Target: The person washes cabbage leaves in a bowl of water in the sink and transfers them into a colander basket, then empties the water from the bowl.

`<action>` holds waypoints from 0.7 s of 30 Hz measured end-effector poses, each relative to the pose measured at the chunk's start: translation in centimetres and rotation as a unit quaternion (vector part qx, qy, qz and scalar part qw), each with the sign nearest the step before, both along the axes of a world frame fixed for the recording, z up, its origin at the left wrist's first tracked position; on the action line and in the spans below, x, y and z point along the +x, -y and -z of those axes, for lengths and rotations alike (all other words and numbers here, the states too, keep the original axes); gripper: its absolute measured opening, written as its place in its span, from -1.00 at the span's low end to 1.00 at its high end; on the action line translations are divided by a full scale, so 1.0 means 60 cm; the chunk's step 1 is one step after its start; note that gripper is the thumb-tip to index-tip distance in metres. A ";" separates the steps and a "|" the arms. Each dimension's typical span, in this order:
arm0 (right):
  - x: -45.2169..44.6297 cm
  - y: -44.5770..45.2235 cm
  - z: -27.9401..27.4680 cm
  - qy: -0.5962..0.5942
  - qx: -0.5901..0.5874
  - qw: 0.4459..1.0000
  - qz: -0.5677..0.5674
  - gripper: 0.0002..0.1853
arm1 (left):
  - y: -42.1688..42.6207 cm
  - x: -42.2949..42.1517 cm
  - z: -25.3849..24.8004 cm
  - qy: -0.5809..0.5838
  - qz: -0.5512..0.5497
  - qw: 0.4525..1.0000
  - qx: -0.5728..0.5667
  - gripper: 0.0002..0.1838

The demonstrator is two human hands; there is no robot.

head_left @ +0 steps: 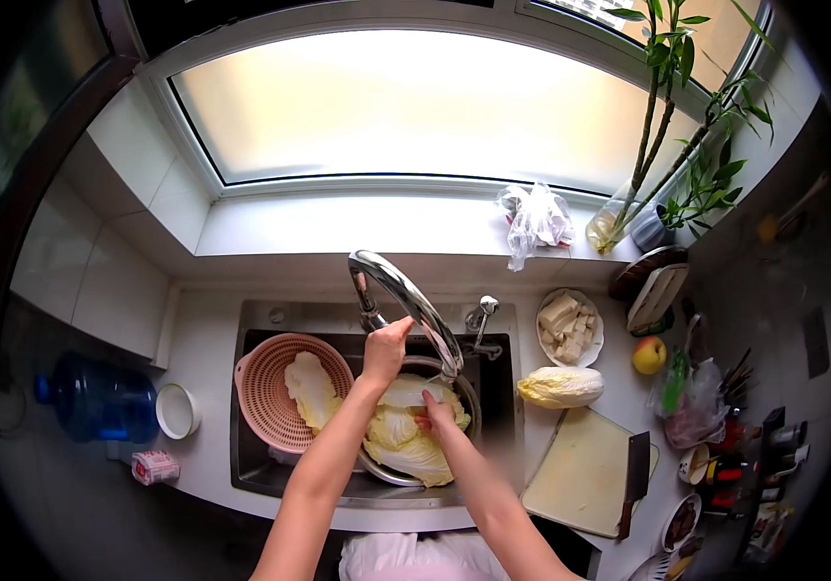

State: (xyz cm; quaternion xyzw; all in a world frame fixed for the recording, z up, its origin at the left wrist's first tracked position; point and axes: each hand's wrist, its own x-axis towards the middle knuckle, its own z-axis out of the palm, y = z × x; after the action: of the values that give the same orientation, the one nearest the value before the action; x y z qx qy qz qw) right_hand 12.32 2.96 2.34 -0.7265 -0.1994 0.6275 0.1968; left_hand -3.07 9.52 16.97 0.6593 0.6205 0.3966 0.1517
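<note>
My left hand (386, 351) is closed at the base of the curved chrome faucet (401, 281), over its handle, which the fingers hide. Below the spout, a metal bowl (475, 414) in the sink holds several pale napa cabbage leaves (406, 450). With thumb and fingers, my right hand (441, 413) grips a cabbage leaf (401, 392) at the bowl's right side. Left of the bowl, a pink colander (265, 392) has cabbage leaf (311, 382) in it. My left forearm crosses between colander and bowl.
Right of the sink lie a napa cabbage (561, 386), a plate of tofu pieces (570, 329), a cutting board (575, 470) and a cleaver (636, 470). An apple (649, 355) sits behind. On the left stand a white bowl (177, 412) and a blue water jug (101, 397).
</note>
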 end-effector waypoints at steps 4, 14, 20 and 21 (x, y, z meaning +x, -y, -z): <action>-0.017 -0.002 0.103 0.020 -0.035 0.998 0.039 -0.65 | -0.004 -0.003 0.014 0.010 0.004 1.000 0.016 -0.81; 0.031 -0.066 -0.034 -0.067 0.238 0.956 -0.155 -0.75 | -0.001 -0.004 0.014 0.062 0.014 0.998 0.000 -0.71; 0.020 -0.064 -0.059 -0.161 0.275 0.936 -0.150 -0.70 | 0.106 0.044 -0.176 0.167 0.163 0.970 0.075 -0.62; 0.018 -0.060 -0.067 -0.162 0.276 0.936 -0.150 -0.70 | 0.116 0.058 -0.207 0.163 0.173 0.966 0.102 -0.66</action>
State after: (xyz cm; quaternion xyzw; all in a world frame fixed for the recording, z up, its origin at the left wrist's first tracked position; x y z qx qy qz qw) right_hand 13.41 6.54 6.35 -0.4938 -0.4370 0.6792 0.3223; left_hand 0.41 2.54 29.39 0.6952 0.4202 0.5273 0.2490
